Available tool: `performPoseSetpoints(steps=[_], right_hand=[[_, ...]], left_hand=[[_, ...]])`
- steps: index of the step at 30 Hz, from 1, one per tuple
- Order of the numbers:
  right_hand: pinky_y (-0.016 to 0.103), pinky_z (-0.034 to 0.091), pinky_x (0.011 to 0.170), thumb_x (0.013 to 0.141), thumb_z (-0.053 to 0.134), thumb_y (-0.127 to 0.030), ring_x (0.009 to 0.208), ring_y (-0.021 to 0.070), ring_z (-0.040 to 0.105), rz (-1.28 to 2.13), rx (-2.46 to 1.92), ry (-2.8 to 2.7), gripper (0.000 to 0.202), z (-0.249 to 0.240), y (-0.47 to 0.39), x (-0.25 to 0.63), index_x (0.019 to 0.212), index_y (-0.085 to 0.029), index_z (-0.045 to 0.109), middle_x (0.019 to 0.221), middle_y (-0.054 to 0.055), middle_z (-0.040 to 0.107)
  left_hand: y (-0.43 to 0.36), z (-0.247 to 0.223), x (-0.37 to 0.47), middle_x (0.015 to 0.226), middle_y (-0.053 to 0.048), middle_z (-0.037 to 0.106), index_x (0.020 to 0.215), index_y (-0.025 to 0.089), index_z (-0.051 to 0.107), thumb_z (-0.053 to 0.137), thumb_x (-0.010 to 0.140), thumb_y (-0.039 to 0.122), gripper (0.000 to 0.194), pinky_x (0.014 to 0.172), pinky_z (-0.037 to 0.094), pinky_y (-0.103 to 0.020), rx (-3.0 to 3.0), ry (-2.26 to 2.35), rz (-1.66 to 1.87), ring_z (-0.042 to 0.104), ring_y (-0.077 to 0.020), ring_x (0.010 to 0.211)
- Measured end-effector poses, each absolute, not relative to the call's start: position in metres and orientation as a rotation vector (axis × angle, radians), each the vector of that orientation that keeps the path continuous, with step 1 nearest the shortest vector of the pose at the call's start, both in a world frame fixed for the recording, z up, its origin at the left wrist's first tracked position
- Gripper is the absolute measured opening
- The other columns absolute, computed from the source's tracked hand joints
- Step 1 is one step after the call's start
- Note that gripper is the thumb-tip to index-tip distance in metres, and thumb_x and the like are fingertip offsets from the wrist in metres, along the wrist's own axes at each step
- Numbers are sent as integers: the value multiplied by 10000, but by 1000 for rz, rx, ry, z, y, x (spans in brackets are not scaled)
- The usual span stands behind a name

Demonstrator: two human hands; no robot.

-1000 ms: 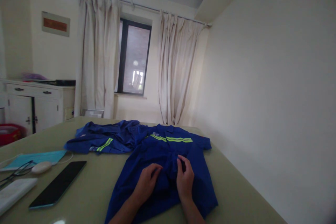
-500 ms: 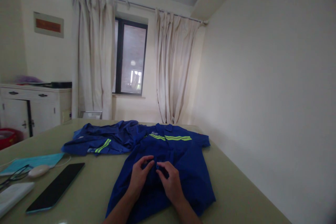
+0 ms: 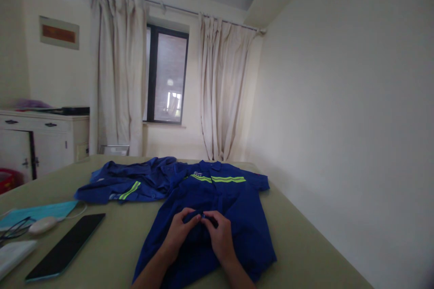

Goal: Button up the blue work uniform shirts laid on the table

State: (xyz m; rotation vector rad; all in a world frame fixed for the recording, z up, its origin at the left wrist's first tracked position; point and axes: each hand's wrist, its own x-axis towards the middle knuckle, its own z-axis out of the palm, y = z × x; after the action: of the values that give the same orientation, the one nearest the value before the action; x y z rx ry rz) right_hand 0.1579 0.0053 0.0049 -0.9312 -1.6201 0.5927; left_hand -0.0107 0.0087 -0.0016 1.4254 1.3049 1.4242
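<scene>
A dark blue short-sleeved shirt (image 3: 247, 216) with yellow-green stripes across the chest lies spread on the table, collar at the far end. Over its lower front, my left hand (image 3: 179, 235) pinches the shirt's cloth between thumb and fingers. Close beside it on the right, my right hand (image 3: 219, 234) also grips the front edge, thumb and forefinger together. The fingertips of both hands nearly meet, and a small bluish spot shows between them, too small to make out.
A second blue garment (image 3: 135, 180) lies crumpled at the back left. On the table's left are a black phone (image 3: 68, 246), a white mouse (image 3: 43, 225), a light blue mask (image 3: 40, 214), a dark cable and a white object (image 3: 15, 255). The greenish table (image 3: 305, 244) meets a wall at right.
My left hand has closed on the cloth and come nearer to my right hand, whose thumb and forefinger have drawn together. The view has shifted slightly.
</scene>
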Motion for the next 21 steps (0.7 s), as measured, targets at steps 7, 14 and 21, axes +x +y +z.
performPoseSetpoints(steps=[7, 14, 21], right_hand=[[351, 566, 899, 926, 636, -432, 970, 258, 731, 493, -921, -1521, 281, 11, 10, 169, 1035, -225, 791, 1022, 90, 782], [376, 589, 849, 876, 687, -506, 910, 289, 745, 588, -964, -1517, 327, 15, 12, 174, 957, -212, 805, 958, 98, 793], [343, 565, 866, 928, 636, -460, 932, 258, 729, 436, -952, -1545, 295, 12, 14, 178, 1011, -219, 786, 981, 89, 778]], left_hand=[[7, -6, -6, 1039, -62, 781, 983, 229, 780, 693, 766, 586, 427, 1014, 488, -404, 1652, 1296, 1389, 672, -296, 1064], [2, -1, -5, 1023, -60, 787, 991, 243, 793, 666, 821, 532, 359, 984, 507, -385, 1739, 1180, 1322, 684, -277, 1026], [-2, -13, -5, 1099, -67, 768, 1002, 263, 799, 747, 735, 503, 363, 1042, 472, -427, 1680, 1304, 1240, 638, -317, 1125]])
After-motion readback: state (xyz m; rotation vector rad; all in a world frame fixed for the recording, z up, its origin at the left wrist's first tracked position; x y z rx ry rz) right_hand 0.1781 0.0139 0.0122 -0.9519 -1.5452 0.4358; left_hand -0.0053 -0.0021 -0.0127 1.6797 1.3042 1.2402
